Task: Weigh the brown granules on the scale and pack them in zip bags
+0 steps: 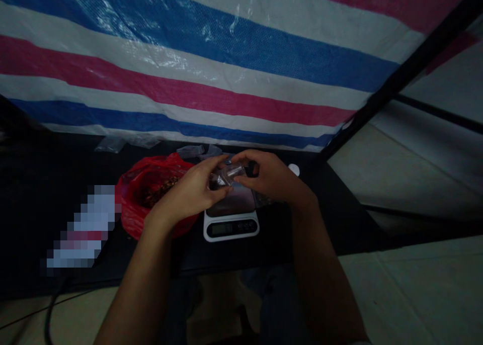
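Head view: two hands (188,189) (269,176) grip one vial (230,175) — apparently — above one scale (231,227).

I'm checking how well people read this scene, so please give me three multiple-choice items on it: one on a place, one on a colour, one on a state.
1. Where is the red plastic bag relative to the digital scale?
A. On its platform
B. To its left
C. To its right

2. Which colours are in the striped tarp?
A. Blue, white and red
B. Green and yellow
C. Black and orange

3. What is the state of the small clear vial?
A. Standing alone on the scale
B. Lying inside the bag
C. Held between the left hand and the right hand

Answers:
1. B: the bag lies beside the scale on the image's left.
2. A: these bands run across the tarp.
3. C: the fingers of both hands are around it, above the scale.
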Tool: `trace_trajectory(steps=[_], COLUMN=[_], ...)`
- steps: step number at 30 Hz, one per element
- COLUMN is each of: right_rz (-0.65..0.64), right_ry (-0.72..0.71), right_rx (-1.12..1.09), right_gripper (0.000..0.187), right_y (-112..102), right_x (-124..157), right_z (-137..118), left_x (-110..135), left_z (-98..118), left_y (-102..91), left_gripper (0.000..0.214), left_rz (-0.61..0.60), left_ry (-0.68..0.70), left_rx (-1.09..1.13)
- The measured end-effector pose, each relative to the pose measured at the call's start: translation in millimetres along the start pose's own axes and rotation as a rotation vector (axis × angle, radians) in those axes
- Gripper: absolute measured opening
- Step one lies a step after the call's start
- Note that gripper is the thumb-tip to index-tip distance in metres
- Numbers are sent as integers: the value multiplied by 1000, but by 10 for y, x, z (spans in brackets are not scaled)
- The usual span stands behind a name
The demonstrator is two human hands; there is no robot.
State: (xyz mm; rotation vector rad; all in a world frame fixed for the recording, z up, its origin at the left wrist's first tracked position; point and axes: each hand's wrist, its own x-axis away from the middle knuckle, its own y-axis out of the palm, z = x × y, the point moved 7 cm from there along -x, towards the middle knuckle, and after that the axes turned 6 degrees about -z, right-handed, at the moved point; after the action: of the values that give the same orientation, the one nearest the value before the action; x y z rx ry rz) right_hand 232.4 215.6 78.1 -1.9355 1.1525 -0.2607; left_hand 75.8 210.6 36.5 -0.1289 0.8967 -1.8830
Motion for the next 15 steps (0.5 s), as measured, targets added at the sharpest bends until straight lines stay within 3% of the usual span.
trace_trajectory(steps=[8,11,15], right_rz=[111,155,192], right_ry=[-78,-49,-27], right_rx=[-52,-172,-363], right_gripper=[33,32,48], right_y=[-117,-169,-236], right_x=[3,24,82], right_z=[-194,-132,32], left_x=[11,20,38], left_z=[59,89,41], left_y=[-51,-88,-150], left_gripper=[71,69,68], left_rz=[50,90,201], left_ry=[46,59,22], left_rx=[114,133,102])
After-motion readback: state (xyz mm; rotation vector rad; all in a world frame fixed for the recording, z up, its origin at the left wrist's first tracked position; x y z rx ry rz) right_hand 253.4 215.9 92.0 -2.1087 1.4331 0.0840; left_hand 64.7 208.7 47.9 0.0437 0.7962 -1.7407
